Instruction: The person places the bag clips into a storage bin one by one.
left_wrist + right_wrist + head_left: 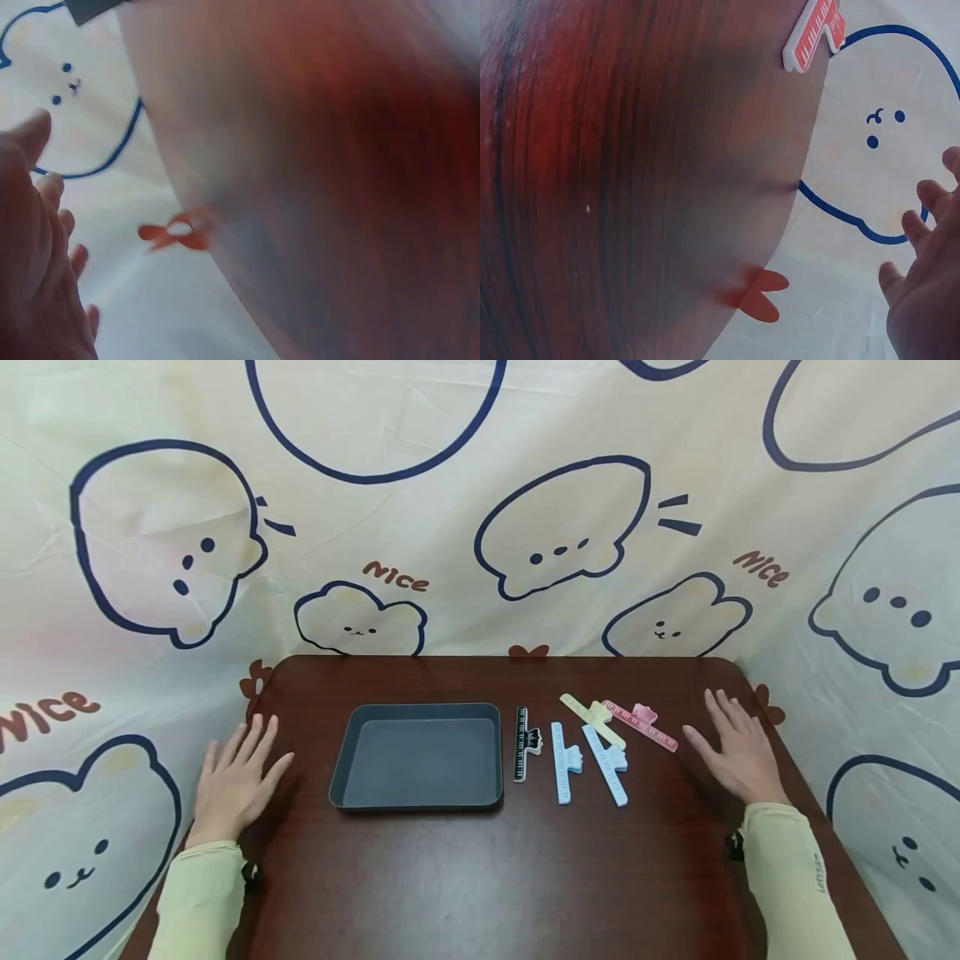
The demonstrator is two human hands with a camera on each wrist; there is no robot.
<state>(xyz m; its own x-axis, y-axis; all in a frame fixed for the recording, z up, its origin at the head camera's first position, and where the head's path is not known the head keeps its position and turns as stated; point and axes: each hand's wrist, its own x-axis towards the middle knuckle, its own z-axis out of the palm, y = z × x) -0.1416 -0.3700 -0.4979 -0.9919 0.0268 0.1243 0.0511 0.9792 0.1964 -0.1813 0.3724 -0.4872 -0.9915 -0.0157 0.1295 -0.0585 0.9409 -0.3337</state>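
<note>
My left hand point(235, 783) is at the table's left side with its fingers spread, holding nothing. My right hand point(741, 755) is spread in the same way at the right side, nearest to a pink ruler-shaped clip point(639, 725). Left of that clip lies a yellow clip point(587, 715), their ends close together. Two light blue clips, one nearly upright in view point(559, 764) and one slanted point(604, 766), lie nearer to me. A black clip with white marks point(521, 745) sits beside the dark grey tray point(420, 760). In the right wrist view the pink clip point(810, 37) is partly cut off.
A dark brown wooden table point(480, 877) carries everything. Behind and at both sides hangs a pale curtain point(450, 527) printed with blue-outlined cartoon animals. The tray has a low raised rim and stands left of the clips.
</note>
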